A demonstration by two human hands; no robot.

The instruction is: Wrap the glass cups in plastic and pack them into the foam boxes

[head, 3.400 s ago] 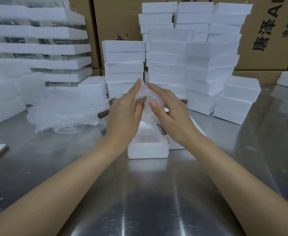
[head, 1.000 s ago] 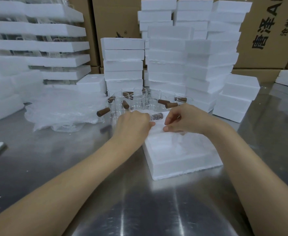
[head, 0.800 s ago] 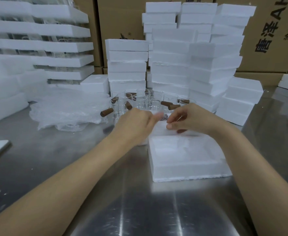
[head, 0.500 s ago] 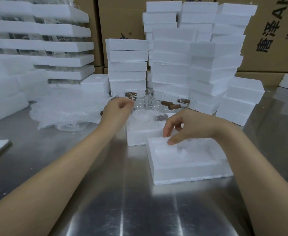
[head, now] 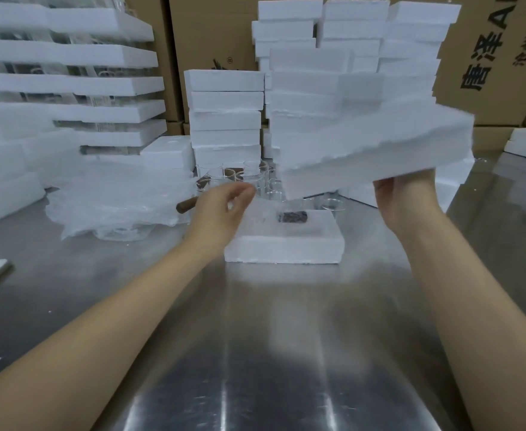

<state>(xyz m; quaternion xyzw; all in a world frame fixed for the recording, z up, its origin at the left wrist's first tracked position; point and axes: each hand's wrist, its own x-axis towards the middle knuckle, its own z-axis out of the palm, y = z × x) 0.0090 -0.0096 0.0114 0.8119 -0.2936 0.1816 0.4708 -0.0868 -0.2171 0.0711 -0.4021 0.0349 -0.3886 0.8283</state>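
Right hand (head: 408, 197) grips foam lid (head: 377, 144) tilted mid-right, likely to cap centre foam box (head: 283, 247) holding wrapped cup (head: 268, 214); left hand (head: 221, 206) empty, fingers loose.

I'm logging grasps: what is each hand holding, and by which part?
The right hand holds the raised foam lid by its near right edge, from below; the left hand holds nothing.

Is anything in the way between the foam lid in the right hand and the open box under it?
Almost nothing. The foam lid, tilted in the right hand, hangs above the foam box; only the left hand hovers at the box's left edge, probably in its path.
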